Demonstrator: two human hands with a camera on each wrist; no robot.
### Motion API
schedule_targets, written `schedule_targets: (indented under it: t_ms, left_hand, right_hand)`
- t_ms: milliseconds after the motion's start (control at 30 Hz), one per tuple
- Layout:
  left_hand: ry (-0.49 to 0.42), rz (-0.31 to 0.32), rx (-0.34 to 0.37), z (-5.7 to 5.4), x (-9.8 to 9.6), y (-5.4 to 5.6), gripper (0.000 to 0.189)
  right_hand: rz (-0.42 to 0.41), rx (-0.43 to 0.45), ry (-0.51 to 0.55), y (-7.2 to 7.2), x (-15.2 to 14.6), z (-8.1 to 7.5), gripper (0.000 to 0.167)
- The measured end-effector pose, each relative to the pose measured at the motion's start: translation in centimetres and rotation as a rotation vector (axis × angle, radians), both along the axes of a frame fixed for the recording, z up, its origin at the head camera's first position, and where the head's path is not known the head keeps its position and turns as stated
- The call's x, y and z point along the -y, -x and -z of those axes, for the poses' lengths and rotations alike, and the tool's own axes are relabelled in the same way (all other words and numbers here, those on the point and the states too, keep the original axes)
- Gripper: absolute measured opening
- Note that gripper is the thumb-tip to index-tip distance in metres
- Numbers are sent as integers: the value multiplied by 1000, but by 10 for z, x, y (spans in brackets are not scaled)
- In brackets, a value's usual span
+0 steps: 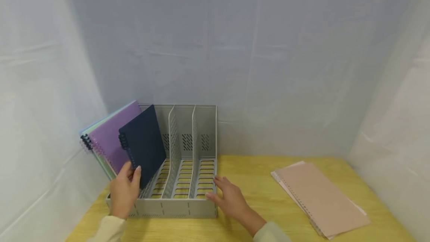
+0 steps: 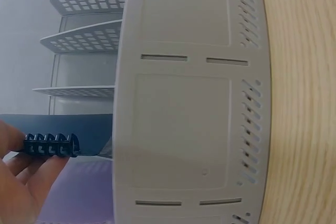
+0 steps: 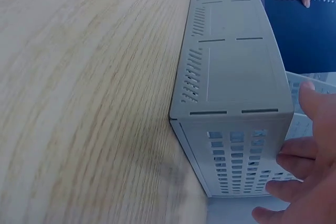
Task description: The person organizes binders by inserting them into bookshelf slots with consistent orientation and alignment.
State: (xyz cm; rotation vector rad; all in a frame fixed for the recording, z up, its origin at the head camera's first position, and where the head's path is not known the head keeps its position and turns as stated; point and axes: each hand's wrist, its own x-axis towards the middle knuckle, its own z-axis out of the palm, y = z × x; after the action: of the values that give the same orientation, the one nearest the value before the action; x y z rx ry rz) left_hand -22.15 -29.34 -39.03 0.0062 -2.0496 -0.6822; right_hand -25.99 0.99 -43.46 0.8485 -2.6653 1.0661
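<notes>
My left hand (image 1: 125, 189) pinches a dark navy ring-bound notebook (image 1: 144, 141) near its lower spine, thumb on the cover. Tilted, the notebook stands partly inside a grey file organizer (image 1: 188, 208), left of the leftmost visible divider. Its black binding rings (image 2: 50, 144) show beside my fingers in the left wrist view. Leaning behind it at the organizer's left end are a purple notebook (image 1: 115, 133) and green and blue ones, mostly covered. My right hand (image 1: 231, 199) rests at the organizer's right front corner, fingertips spread against its perforated side wall (image 3: 236, 161), thumb over the rim.
A pink notebook (image 1: 322, 197) lies flat on the wooden table (image 1: 248, 171) at the right, with pale sheets or covers beneath. Upright dividers (image 1: 194, 148) separate the organizer's slots. White sheeting (image 1: 268, 66) hangs behind and along both sides.
</notes>
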Motion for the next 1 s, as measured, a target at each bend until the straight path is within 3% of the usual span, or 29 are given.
schedule_targets:
  t_ms: [267, 600, 1000]
  left_hand:
    - [-22, -4, 20, 8, -5, 14, 8]
    - [-71, -23, -5, 20, -8, 34, 15]
    - [-163, -57, 155, 27, -16, 47, 15]
  right_hand:
    - [43, -72, -139, 3, -1, -2, 62]
    - [-8, -42, -160, 9, -3, -7, 64]
    - [-16, -5, -125, 6, -3, -6, 62]
